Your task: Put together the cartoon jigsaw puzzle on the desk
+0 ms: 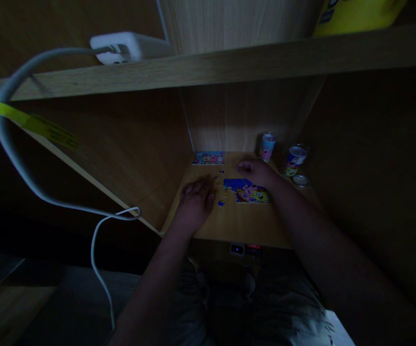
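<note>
A partly assembled jigsaw puzzle with blue, pink and yellow cartoon figures lies flat on the wooden desk. Loose puzzle pieces are scattered along its left side, a few of them blue, others yellowish. My left hand rests palm down on the desk to the left of these pieces, fingers loosely stretched and holding nothing visible. Over the puzzle's upper edge is my right hand, its fingers pinched together. Whatever those fingertips hold, if anything, is too dark and small to make out.
At the back left lies a cartoon picture sheet. Two cartoon-printed cans and a round lid stand at the right. A shelf crosses overhead, bearing a white adapter whose cable hangs at the left.
</note>
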### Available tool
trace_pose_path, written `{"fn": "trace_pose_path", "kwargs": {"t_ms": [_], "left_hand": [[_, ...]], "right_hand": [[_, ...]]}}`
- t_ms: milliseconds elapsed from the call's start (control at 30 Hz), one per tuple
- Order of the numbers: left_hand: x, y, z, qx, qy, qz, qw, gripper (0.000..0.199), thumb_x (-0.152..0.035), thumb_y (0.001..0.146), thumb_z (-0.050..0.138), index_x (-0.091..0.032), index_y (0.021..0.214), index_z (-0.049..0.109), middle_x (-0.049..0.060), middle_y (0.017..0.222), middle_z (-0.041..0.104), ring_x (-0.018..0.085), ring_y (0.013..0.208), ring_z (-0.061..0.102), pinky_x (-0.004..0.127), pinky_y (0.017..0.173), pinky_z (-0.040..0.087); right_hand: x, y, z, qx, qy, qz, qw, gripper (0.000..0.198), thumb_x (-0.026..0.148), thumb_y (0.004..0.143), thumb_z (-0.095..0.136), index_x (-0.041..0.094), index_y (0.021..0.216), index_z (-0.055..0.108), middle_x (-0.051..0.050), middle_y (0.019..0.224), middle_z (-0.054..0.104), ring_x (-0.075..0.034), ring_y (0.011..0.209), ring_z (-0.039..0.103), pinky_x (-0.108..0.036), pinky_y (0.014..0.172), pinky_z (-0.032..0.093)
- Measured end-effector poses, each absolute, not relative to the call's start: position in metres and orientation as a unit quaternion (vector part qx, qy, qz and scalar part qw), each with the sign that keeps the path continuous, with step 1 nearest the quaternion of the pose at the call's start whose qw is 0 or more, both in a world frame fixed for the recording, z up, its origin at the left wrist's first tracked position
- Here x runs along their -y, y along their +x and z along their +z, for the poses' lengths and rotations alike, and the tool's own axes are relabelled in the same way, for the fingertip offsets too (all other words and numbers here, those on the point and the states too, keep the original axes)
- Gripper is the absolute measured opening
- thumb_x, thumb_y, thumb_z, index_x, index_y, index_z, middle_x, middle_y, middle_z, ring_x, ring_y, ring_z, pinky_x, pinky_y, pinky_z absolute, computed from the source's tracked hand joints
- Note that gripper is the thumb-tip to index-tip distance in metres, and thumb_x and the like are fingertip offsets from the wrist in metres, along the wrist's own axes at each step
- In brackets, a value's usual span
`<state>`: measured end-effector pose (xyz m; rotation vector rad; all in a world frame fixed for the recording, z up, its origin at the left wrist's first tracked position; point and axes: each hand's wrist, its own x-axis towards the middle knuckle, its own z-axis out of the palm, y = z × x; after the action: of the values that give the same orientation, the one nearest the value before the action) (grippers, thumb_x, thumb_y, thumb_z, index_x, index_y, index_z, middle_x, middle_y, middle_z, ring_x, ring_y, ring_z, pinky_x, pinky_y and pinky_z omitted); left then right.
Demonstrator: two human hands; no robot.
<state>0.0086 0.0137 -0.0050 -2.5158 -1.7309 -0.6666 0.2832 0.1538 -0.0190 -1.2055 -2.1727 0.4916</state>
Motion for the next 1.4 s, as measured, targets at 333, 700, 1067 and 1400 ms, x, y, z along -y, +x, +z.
{"fn": "trace_pose_path", "kwargs": {"t_ms": [333, 700, 1067, 1400], "left_hand": [[-0.025, 0.016, -0.002, 0.512, -0.843, -0.165, -0.014, 0.058, -0.046, 0.111, 0.041, -0.029, 0.166, 0.035, 0.010, 0.174, 0.032, 0.033, 0.161, 0.027, 0.069, 0.130, 0.003], [-0.029, 0.017, -0.005, 0.518, -0.839, -0.161, -0.030, 0.064, -0.058, 0.107, 0.044, -0.021, 0.160, 0.046, 0.014, 0.164, 0.049, 0.034, 0.155, 0.039, 0.062, 0.130, 0.017], [-0.024, 0.011, -0.004, 0.516, -0.825, -0.232, 0.020, 0.026, -0.025, 0.100, 0.055, -0.020, 0.110, 0.079, 0.011, 0.111, 0.076, 0.030, 0.110, 0.064, 0.047, 0.103, 0.052], [-0.016, 0.008, 0.004, 0.466, -0.827, -0.309, -0.056, 0.030, -0.016, 0.096, 0.056, -0.025, 0.117, 0.076, 0.007, 0.119, 0.074, 0.026, 0.116, 0.064, 0.046, 0.105, 0.051]], "right_hand": [[-0.155, 0.282, -0.020, 0.826, -0.443, 0.181, 0.299, 0.028, 0.039, 0.098, 0.057, 0.020, 0.094, 0.077, -0.004, 0.087, 0.078, -0.020, 0.078, 0.069, -0.029, 0.071, 0.046], [-0.153, 0.281, -0.021, 0.825, -0.441, 0.193, 0.297, 0.033, 0.043, 0.100, 0.054, 0.019, 0.093, 0.076, -0.004, 0.086, 0.078, -0.019, 0.077, 0.069, -0.029, 0.070, 0.047], [-0.154, 0.282, -0.020, 0.816, -0.455, 0.195, 0.300, 0.029, 0.042, 0.098, 0.056, 0.020, 0.095, 0.076, -0.004, 0.086, 0.077, -0.019, 0.077, 0.068, -0.028, 0.069, 0.046], [-0.157, 0.283, -0.021, 0.826, -0.437, 0.184, 0.305, 0.029, 0.040, 0.098, 0.056, 0.020, 0.094, 0.076, -0.004, 0.085, 0.077, -0.019, 0.076, 0.069, -0.029, 0.069, 0.046]]}}
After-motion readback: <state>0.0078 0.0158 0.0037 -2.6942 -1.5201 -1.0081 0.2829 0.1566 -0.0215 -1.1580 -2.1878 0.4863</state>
